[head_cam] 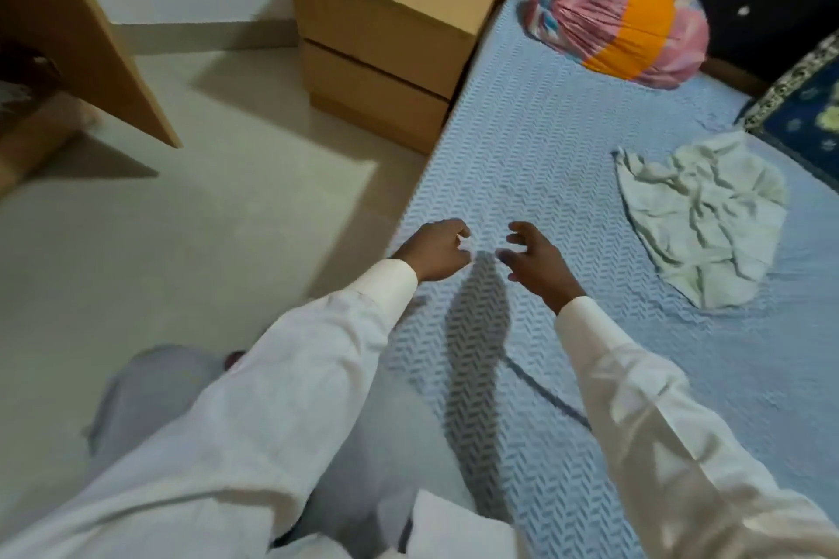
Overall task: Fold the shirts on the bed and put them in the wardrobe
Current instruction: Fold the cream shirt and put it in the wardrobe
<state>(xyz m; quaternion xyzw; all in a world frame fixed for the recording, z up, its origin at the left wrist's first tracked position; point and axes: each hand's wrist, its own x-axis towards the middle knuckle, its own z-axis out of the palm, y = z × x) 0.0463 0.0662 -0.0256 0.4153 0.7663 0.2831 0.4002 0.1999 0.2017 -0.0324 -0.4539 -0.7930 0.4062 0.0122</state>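
Observation:
A crumpled white shirt (701,213) lies on the light blue bed (545,159), to the right of both hands. My left hand (436,247) hovers over the bed's left edge with loosely curled fingers that hold nothing. My right hand (538,259) is just beside it, fingers spread and bent, also holding nothing. Both arms are in white sleeves. The wardrobe's wooden side panel (91,32) stands at the far left, its inside mostly hidden.
A two-drawer wooden bedside cabinet (386,27) stands against the bed's head end. A pink and orange bundle (622,20) sits at the top of the bed. A dark blue patterned cloth (808,104) lies at the right edge. Pale tiled floor (181,218) stretches to the left.

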